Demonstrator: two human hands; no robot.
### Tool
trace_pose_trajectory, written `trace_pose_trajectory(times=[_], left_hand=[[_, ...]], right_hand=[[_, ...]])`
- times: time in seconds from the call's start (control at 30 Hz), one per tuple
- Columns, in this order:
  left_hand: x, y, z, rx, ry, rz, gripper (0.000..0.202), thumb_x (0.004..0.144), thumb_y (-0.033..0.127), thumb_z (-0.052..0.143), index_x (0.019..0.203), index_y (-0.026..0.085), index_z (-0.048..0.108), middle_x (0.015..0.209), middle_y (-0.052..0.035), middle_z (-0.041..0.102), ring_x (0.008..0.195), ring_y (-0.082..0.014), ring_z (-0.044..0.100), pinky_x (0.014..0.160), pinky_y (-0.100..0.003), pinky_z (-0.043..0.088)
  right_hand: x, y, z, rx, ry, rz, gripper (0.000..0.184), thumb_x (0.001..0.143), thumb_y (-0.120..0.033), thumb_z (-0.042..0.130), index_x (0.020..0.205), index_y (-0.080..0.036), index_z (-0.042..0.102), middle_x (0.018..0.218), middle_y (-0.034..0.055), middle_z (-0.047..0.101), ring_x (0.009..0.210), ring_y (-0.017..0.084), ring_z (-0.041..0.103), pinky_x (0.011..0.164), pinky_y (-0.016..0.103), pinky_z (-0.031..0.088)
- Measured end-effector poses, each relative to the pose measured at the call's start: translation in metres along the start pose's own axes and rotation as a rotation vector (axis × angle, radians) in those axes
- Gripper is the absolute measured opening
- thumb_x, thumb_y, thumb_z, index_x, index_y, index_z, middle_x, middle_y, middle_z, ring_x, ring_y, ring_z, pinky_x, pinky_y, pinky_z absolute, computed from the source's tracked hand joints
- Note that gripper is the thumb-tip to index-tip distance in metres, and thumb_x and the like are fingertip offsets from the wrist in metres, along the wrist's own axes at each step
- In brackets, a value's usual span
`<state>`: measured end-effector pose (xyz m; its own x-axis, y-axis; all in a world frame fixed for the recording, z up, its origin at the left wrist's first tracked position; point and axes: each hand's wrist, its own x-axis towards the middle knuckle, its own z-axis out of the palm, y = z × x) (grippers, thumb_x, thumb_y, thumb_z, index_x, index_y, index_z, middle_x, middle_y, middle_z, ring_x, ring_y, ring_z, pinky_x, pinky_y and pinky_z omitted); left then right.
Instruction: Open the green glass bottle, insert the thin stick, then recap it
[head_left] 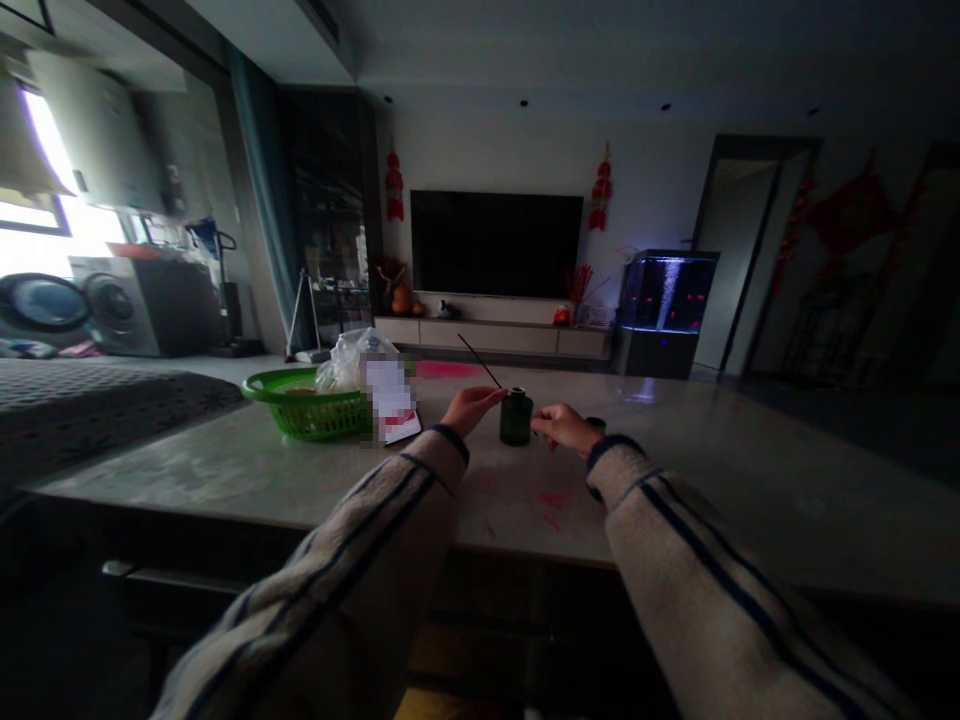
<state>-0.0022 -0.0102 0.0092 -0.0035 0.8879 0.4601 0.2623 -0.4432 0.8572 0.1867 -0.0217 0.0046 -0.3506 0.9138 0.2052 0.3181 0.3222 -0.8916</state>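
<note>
A small dark green bottle point(516, 418) stands upright on the pale stone table point(675, 470). My left hand point(471, 408) pinches a thin black stick point(480, 362) whose lower end sits at the bottle's mouth and whose upper end leans back to the left. My right hand point(564, 428) rests with curled fingers against the bottle's right side, steadying it. A small dark green cap point(597, 424) lies just behind my right hand. Both arms wear a beige sweater with dark stripes.
A green plastic basket point(304, 405) with a clear plastic bag point(351, 362) stands to the left, with a white paper packet point(391, 400) leaning against it. Pink marks point(553, 500) stain the table near its front edge. Beyond the table are a TV point(495, 243) and a fish tank point(666, 295).
</note>
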Motion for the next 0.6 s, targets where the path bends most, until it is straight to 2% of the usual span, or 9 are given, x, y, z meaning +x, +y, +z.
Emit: trace_pose_trajectory(times=[0.23,0.3,0.47,0.53,0.6], left_hand=[[-0.003,0.005,0.000,-0.043,-0.014,-0.050,0.047,0.055,0.055,0.066,0.075,0.013,0.068,0.065,-0.0016,0.060,0.063,-0.0102,0.051,0.062,-0.024,0.039],[-0.005,0.010,0.001,-0.014,-0.037,-0.050,0.046,0.056,0.055,0.065,0.073,0.013,0.067,0.059,0.0006,0.057,0.058,-0.0088,0.048,0.058,-0.022,0.037],[-0.012,0.019,0.008,0.067,-0.204,-0.053,0.043,0.056,0.055,0.065,0.068,0.013,0.066,0.050,0.0043,0.049,0.049,-0.0062,0.040,0.050,-0.021,0.030],[-0.013,0.020,0.010,0.079,-0.246,-0.035,0.041,0.056,0.053,0.065,0.066,0.013,0.066,0.051,0.0039,0.051,0.050,-0.0065,0.042,0.051,-0.021,0.031],[-0.014,0.020,0.011,0.106,-0.278,-0.023,0.038,0.055,0.051,0.067,0.064,0.014,0.067,0.053,0.0028,0.054,0.053,-0.0076,0.045,0.053,-0.021,0.033]], right_hand=[[-0.004,-0.005,0.003,-0.005,-0.056,0.008,0.005,0.066,-0.018,0.057,0.067,-0.013,0.057,0.040,-0.0082,0.042,0.035,0.005,0.039,0.036,0.017,0.036],[-0.002,-0.003,0.001,0.014,0.007,-0.037,0.008,0.066,-0.021,0.055,0.069,-0.013,0.058,0.042,-0.0079,0.042,0.035,0.005,0.038,0.036,0.017,0.034],[0.003,0.000,-0.003,0.135,0.269,-0.150,0.025,0.066,-0.036,0.053,0.073,-0.013,0.061,0.042,-0.0078,0.040,0.038,0.006,0.036,0.037,0.018,0.031],[0.002,-0.002,-0.004,0.202,0.283,-0.158,0.032,0.065,-0.041,0.054,0.077,-0.013,0.063,0.042,-0.0083,0.037,0.038,0.006,0.035,0.037,0.018,0.031],[0.000,-0.005,-0.003,0.270,0.244,-0.158,0.037,0.065,-0.044,0.054,0.080,-0.013,0.063,0.044,-0.0086,0.036,0.038,0.005,0.034,0.038,0.018,0.031]])
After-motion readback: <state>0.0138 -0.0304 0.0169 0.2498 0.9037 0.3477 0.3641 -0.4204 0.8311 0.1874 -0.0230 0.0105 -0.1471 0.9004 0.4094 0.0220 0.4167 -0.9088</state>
